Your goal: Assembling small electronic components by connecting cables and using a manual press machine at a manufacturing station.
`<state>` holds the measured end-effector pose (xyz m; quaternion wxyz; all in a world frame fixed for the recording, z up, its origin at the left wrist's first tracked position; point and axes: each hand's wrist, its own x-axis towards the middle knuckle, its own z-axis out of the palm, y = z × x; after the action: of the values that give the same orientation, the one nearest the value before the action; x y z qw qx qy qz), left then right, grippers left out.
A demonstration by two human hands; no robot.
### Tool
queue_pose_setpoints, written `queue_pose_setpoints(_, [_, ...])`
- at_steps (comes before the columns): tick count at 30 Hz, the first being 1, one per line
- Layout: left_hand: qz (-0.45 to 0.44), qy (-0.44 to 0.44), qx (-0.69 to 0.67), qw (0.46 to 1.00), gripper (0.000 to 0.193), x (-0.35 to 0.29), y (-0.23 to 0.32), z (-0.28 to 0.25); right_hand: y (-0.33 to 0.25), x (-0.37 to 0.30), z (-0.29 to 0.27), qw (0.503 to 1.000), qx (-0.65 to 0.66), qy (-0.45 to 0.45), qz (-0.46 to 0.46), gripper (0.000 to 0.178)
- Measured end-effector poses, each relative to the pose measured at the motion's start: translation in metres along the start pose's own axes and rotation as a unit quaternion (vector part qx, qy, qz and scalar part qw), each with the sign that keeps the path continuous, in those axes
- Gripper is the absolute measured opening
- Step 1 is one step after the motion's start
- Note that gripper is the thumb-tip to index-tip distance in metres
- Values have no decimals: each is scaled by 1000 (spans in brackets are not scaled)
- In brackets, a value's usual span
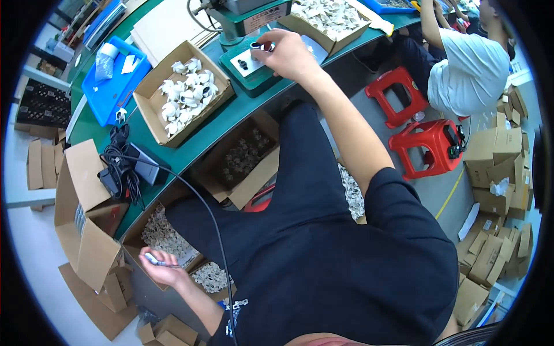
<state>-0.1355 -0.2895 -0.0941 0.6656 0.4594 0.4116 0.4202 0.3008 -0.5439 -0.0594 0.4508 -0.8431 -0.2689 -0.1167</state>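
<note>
The small dark-and-red piece (268, 45) was over the white plate (249, 62) of the green press (247, 26), close to the near edge of the bench (213, 127). From where I stood, the right hand (291, 55) seemed to have it pinched between thumb and fingertips, though the fingers hid most of its shape. I took it for something light and stiff; its shiny look made me think it might slip under a dry fingertip, so a hold on its two sides, clear of the plate, seemed the sure one.

The left hand (164, 272) was down off the bench, beyond its near edge, fingers curled round a slim white-and-silver piece (151, 258). That one too looked light and rigid, best gripped mid-length; its finer detail was too small for me to tell.

Left of the press, by the same near edge, stood an open carton (151, 109) of white curved parts (190, 95). They looked like thin moulded plastic, hard but perhaps easily chipped, and easiest to lift singly by a rim. Behind it, towards the bench's left end, lay a blue tray (91, 86). Off to the right were red stools (398, 86) and a seated co-worker (470, 75).
</note>
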Motion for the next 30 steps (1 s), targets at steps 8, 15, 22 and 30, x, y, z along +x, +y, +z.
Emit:
queue_pose_setpoints(8, [-103,-26,134,985,29,18,-92,-22,-14,20,-20,978,-1,-135,160,24])
queue_pose_setpoints(15, [-96,-155,339,923,30,88,-141,-18,19,32,50,990,-17,89,111,12])
queue_pose_setpoints(22, [-154,-272,346,885,30,134,-157,16,8,1,16,949,234,-40,210,16])
queue_pose_setpoints(30, [-169,-221,328,903,32,113,-154,42,9,0,26,985,96,44,133,19])
